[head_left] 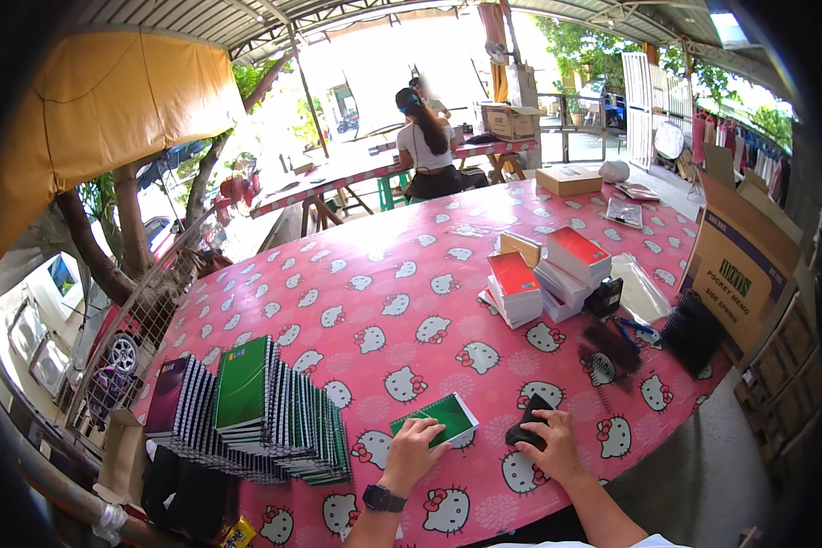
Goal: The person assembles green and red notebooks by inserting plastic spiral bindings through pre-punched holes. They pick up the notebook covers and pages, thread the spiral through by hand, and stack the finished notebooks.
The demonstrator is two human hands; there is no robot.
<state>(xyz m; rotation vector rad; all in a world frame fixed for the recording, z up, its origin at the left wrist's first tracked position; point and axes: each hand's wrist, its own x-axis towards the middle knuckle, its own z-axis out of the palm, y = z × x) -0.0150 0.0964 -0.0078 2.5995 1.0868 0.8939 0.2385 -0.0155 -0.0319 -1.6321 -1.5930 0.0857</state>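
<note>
A small green-covered notebook [449,413] lies at a slant on the pink table, its white pages showing along the far right edge. My left hand [413,453] has its fingers and thumb closed over the near left part of it. To the right, my right hand [553,442] grips a small black object [532,411] resting on the tabletop; its kind is hard to make out under the fingers. Left of my hands stand tall stacks of spiral-bound notebooks with green covers [245,384] and purple covers [167,391].
Red-topped notepad stacks [517,276] stand ahead right, near black wire coils [603,367] and blue-handled pliers [647,329]. A large cardboard box [735,269] is at the right edge. Another person [422,146] sits at a farther table [306,187]. The patterned tablecloth [338,301] covers my table.
</note>
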